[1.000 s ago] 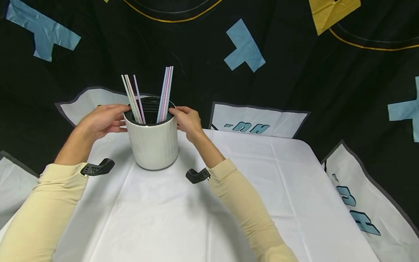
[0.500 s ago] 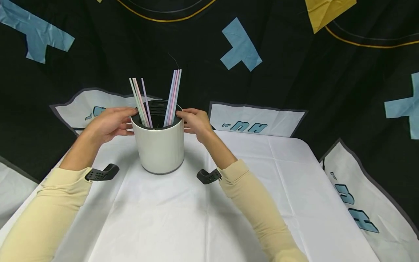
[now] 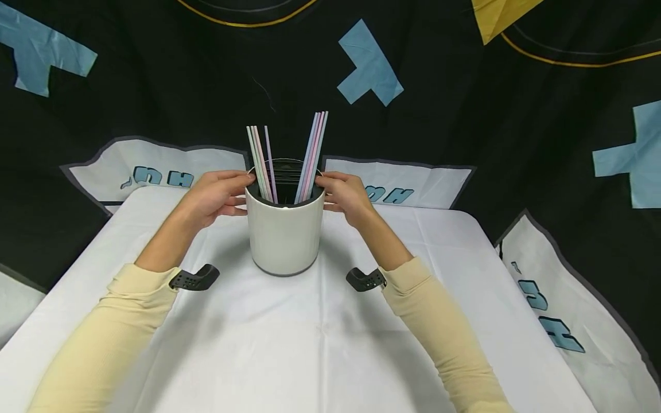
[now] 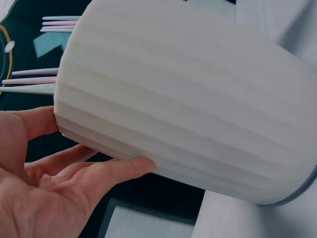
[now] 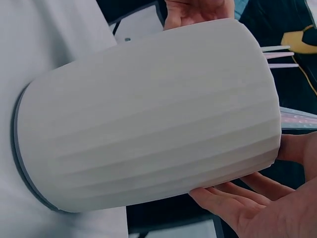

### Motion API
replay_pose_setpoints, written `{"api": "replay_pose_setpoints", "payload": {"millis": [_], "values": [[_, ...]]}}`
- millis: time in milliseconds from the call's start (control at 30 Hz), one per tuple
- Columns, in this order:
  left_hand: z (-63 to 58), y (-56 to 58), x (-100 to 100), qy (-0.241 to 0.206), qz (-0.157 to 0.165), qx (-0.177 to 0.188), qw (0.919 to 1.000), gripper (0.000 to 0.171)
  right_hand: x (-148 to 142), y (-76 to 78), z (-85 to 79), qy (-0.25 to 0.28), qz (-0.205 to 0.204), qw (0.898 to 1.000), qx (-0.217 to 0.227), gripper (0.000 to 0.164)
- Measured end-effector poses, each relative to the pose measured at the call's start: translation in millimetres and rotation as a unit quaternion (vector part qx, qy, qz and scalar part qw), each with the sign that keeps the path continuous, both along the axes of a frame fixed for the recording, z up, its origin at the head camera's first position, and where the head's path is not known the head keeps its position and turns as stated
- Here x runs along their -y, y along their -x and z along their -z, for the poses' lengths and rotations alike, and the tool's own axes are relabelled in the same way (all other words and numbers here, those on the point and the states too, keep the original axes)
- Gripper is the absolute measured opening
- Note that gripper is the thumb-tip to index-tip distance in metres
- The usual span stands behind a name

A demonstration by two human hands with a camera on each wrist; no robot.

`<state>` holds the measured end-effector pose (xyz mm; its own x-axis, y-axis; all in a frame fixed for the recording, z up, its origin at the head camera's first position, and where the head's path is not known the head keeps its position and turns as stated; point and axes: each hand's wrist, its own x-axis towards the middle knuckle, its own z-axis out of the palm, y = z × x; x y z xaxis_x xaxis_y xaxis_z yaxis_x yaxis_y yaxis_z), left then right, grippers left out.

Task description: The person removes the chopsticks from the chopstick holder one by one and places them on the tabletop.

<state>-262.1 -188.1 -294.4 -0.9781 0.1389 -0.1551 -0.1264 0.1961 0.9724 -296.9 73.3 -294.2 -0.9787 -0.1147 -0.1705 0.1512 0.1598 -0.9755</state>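
Note:
A white, ribbed cylindrical holder (image 3: pixel 284 241) with a black inner part is upright over the table. Pastel drinking straws stand in it in two bunches, the left straws (image 3: pixel 262 166) and the right straws (image 3: pixel 312 160). My left hand (image 3: pixel 217 195) grips its left side near the top, thumb at the rim and fingers against the outer wall. On the opposite side my right hand (image 3: pixel 348 198) holds it in the same way. Both wrist views show the ribbed wall (image 4: pixel 178 99) up close, with fingertips touching it. Whether the base rests fully on the cloth, I cannot tell.
A white cloth (image 3: pixel 268 355) with fold creases covers the table. Behind it hangs a black backdrop (image 3: pixel 206 86) with blue and yellow patches. White printed panels (image 3: pixel 397 180) lie along the table's far edge and right side. Black wristbands (image 3: pixel 195 278) sit on both wrists.
Both hands have moved the holder with its straws to the right over the table. The grip looks the same throughout. The head view has also shifted slightly.

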Motion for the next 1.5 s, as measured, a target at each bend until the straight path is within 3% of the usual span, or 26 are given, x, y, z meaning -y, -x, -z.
{"api": "replay_pose_setpoints", "payload": {"millis": [233,467,1233,1500], "values": [[-0.6,7.3,-29,-0.007,-0.005,-0.001,1.0,0.064,-32,-1.2,-4.2,0.006,0.005,1.0,-0.009,0.046],[4.5,12.3,-50,-0.02,0.012,0.014,0.9996,0.06,-55,-9.0,-0.6,-0.011,0.017,1.0,0.001,0.048],[7.6,10.5,-73,-0.023,0.007,0.012,0.9996,0.055,-82,-8.4,4.1,-0.006,-0.007,1.0,-0.013,0.052],[6.7,9.6,-70,0.017,0.008,0.003,0.9998,0.051,-83,-5.9,7.4,-0.002,-0.019,1.0,-0.02,0.05]]}}
